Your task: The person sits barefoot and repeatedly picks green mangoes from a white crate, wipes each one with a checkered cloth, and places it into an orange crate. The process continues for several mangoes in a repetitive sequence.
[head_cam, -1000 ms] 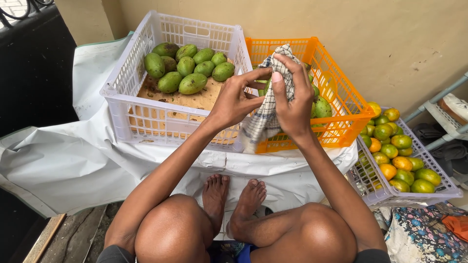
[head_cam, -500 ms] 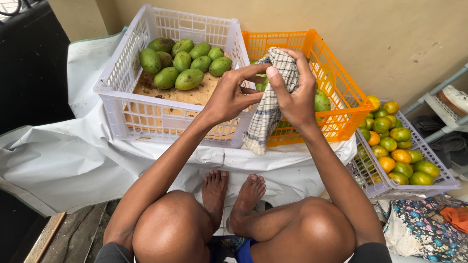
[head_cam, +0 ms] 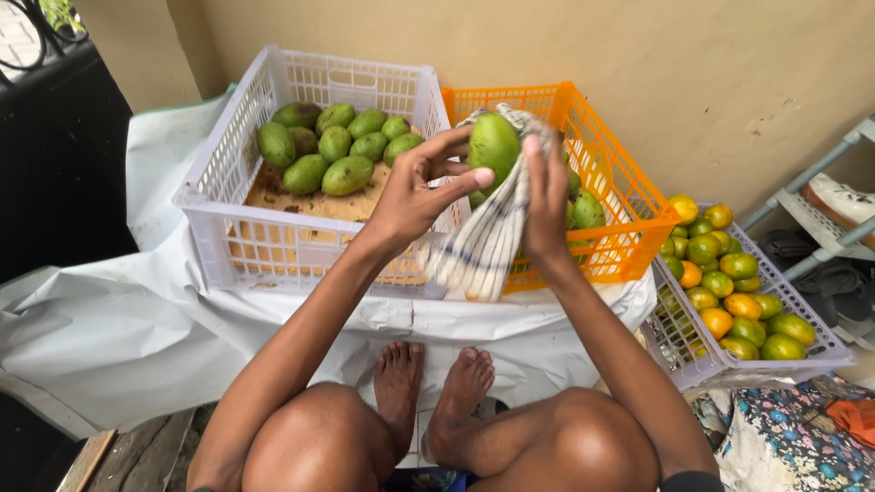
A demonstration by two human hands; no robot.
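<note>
A plain tan wall (head_cam: 565, 55) stands behind a low platform covered by a white sheet (head_cam: 118, 310), where the person sits with knees drawn up and bare feet together. On the sheet, largest first, stands a white crate (head_cam: 228, 228) with green mangoes (head_cam: 333, 150) piled at its far end on a brown board. Touching its right side is an orange crate (head_cam: 629, 196) with a few more green mangoes inside. Lower to the right is a smaller pale basket (head_cam: 693, 351) full of green and orange citrus fruit (head_cam: 729, 292), and beyond it a grey rack (head_cam: 820, 200).

Raised in front of the two crates is a striped cloth (head_cam: 483, 246), which hangs soft and limp below the hands. It wraps the back and right side of a single green mango (head_cam: 493, 146), held well above the crates between the hands. The left hand (head_cam: 415, 196) is partly closed, thumb and fingertips pinching the mango's left side. The right hand (head_cam: 545, 205) lies flat and fingers up against the cloth, pressing it to the fruit.

The mango looks firm, smooth and fairly weighty for its size, so probably a little slippery; a grip around its broad middle, with the cloth under the palm, seems safest.
</note>
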